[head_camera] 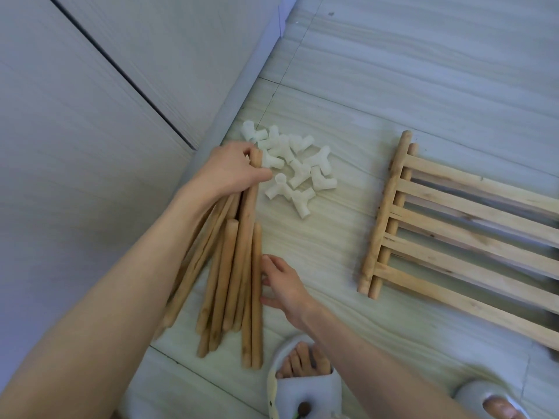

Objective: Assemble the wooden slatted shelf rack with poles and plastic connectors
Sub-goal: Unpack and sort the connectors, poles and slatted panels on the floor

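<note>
Left arm stretches forward, the left hand point(233, 170) curling its fingers around the top end of a wooden pole point(246, 225). Right hand point(282, 285) sits lower, beside that pole, fingers relaxed and spread, fingertips touching the neighbouring pole.

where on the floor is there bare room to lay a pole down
The widest free patch is the floor between the white connectors and the slatted panels. More lies beyond the connectors. It is crowded along the wall, where the left hand grips the poles, the right hand beside them.
</note>
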A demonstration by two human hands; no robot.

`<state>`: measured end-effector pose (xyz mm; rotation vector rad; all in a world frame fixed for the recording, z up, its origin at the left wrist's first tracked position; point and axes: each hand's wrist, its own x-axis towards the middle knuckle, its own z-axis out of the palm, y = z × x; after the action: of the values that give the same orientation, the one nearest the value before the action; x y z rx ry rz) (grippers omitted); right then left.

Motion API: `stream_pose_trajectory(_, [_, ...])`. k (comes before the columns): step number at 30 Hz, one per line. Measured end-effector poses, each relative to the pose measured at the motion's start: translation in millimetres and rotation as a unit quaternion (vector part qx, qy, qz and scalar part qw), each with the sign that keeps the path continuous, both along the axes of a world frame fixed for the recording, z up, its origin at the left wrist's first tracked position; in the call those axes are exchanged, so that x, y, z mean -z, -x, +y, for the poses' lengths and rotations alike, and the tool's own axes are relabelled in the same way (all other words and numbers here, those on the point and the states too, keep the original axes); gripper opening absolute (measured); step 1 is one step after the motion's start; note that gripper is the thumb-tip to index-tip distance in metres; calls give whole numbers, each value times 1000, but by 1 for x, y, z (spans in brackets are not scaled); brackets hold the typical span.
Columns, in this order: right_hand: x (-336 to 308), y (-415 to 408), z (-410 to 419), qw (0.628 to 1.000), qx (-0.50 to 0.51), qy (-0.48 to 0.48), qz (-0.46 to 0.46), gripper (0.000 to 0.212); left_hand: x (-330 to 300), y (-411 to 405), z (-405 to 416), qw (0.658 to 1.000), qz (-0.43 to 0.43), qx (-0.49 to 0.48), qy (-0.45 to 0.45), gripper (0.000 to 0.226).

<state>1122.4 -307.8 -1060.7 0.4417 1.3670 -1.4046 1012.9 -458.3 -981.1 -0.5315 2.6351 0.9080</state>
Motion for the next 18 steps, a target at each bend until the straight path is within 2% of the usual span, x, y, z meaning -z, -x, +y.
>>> stream_pose_trajectory(3, [-8, 1, 0, 1000, -5, 20, 13, 37, -11, 1, 3, 999, 34, 15, 3, 18])
stream_pose_trajectory(7, [-17, 2, -7, 993, -41, 33, 103, 52, -25, -3, 9, 997, 73, 34, -8, 22])
stream_pose_trajectory(11, [-23, 6, -14, 983, -29, 104, 152, 87, -38, 2, 14, 996, 83, 37, -3, 22])
stream_pose_trajectory(12, [-24, 8, -17, 980, -34, 111, 161, 87, -42, 6, 16, 995, 90, 38, -10, 23])
stream_pose_trajectory(13, [-26, 13, -20, 979, -31, 116, 167, 77, -47, 11, 18, 994, 99, 37, -15, 26])
stream_pose_trajectory(15, [-28, 25, -24, 979, -4, 122, 163, 44, -54, 23, 24, 992, 118, 33, -24, 30])
stream_pose_trajectory(16, [-30, 33, -26, 979, 11, 125, 160, 36, -56, 30, 27, 991, 125, 31, -27, 30])
stream_pose_trajectory(18, [-32, 46, -27, 977, 36, 127, 164, 34, -63, 43, 32, 990, 136, 32, -30, 30])
